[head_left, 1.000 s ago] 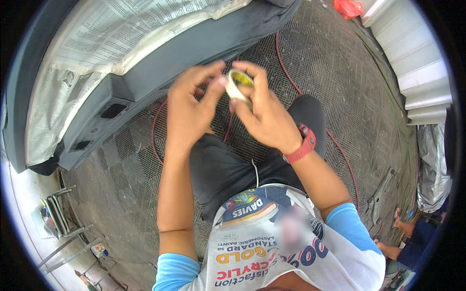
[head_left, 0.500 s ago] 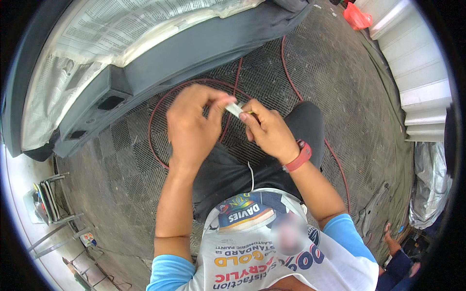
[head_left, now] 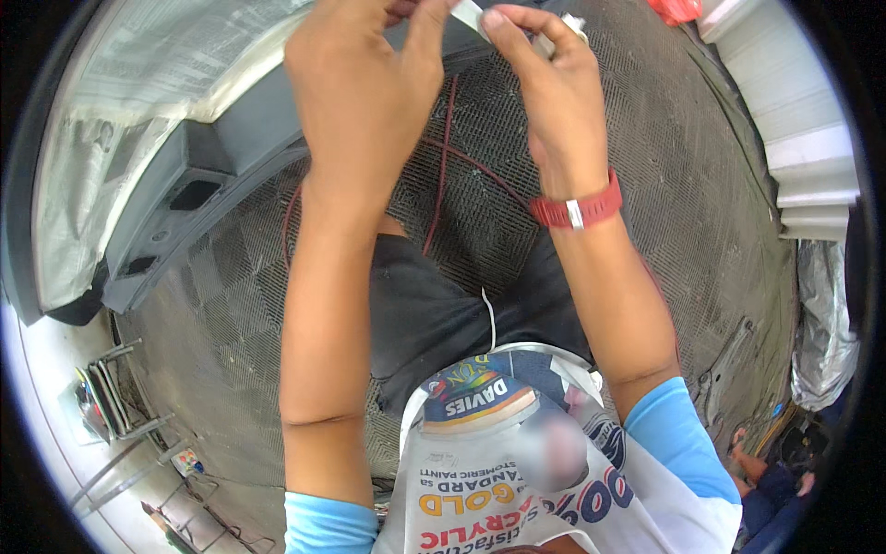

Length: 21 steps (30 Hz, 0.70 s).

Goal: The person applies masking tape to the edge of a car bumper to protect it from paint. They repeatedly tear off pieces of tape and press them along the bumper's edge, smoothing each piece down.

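Observation:
At the top edge my left hand (head_left: 355, 88) pinches one end of a narrow white strip of tape (head_left: 472, 18); its fingertips are partly cut off by the frame. My right hand (head_left: 563, 97), with a red band on its wrist, grips the other end between thumb and fingers. A crumpled whitish bit shows beyond the right fingers; the rest of it is hidden. Close by on the left stands a grey car bumper (head_left: 152, 217), with newspaper masking (head_left: 175, 69) taped along its upper side.
Red hoses (head_left: 443, 166) run over the dark ribbed mat (head_left: 646, 120). White corrugated metal (head_left: 784, 120) and a silver sheet (head_left: 821, 342) line the right side. A metal rack (head_left: 111, 397) stands at left. Another person's arm (head_left: 761, 471) shows at lower right.
Both hands have moved up and away from my body with the strip, toward the top edge. The strip now spans a wider gap between them.

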Available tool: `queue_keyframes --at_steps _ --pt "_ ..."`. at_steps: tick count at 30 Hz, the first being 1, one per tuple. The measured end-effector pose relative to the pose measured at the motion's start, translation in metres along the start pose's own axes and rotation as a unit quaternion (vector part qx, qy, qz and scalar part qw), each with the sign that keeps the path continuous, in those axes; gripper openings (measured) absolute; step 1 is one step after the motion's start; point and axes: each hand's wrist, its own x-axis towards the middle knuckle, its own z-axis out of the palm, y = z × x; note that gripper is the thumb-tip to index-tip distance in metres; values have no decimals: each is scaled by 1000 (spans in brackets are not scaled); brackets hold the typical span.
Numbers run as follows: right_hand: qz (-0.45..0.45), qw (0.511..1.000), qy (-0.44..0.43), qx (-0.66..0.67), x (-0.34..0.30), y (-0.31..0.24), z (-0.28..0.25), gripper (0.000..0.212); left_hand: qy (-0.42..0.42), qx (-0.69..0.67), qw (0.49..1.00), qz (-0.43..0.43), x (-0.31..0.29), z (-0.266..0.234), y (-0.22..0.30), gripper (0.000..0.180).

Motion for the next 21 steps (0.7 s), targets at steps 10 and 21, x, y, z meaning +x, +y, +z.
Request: queue_keyframes --at_steps 10,21 --pt "12 978 52 203 44 2 33 23 21 -27 996 -79 29 25 0 34" --pt "58 970 117 205 63 7 44 11 29 190 976 98 48 29 -10 31"
